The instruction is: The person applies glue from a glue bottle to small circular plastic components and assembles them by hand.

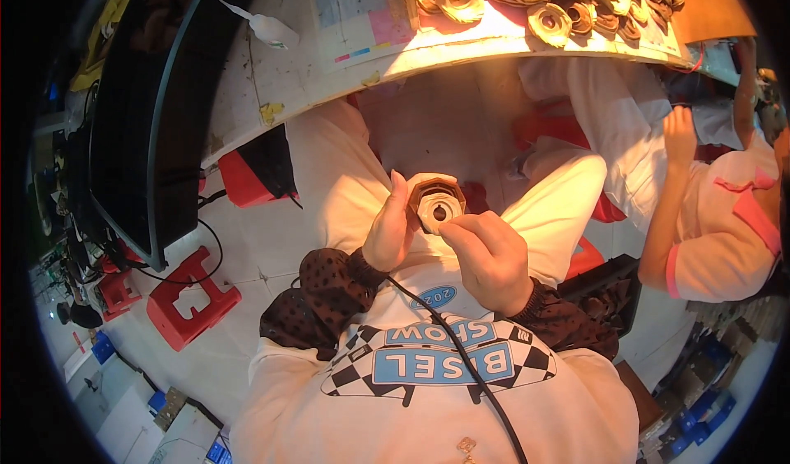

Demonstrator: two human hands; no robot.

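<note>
Above my lap I hold a small many-sided, ring-shaped piece [429, 217], with a brown outer rim, a paler round middle and a dark hole in its centre. My left hand [388, 232] grips its left side, with the thumb pointing up and the other fingers mostly hidden. My right hand [492, 260] is closed, its thumb and fingertips pinched at the piece's lower right edge. Whether those fingertips also hold something small, I cannot make out. On the table ahead lie several similar brown and tan ring-shaped pieces [550, 24] in a heap under bright warm light.
The pale table's edge [387, 70] curves in front of my knees. A white-bodied tool [271, 31] lies on it. A dark bin [132, 135] stands at the left, near a red stool [191, 299]. A black cable [457, 345] crosses my shirt. Another person [716, 217] sits at the right.
</note>
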